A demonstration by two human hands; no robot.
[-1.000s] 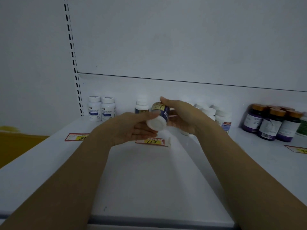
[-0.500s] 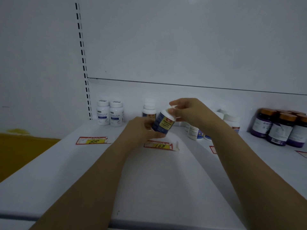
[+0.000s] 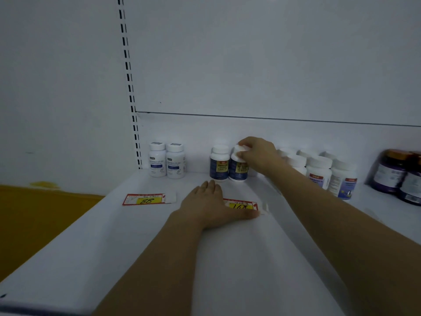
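My right grip pinches the blue bottle by its cap, beside its twin; my left grip rests flat and wide before that bottle.

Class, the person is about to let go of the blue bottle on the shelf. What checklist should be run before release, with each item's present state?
1. Right hand holds the blue bottle by its top: ok.
2. Blue bottle roughly upright: ok.
3. Its base fully seated on the shelf: cannot tell.
4. Label faces front, like the matching bottle beside it: ok.
5. Left hand flat on the shelf, apart from the blue bottle: ok.
6. Price tag uncovered: not ok, the left hand overlaps it.
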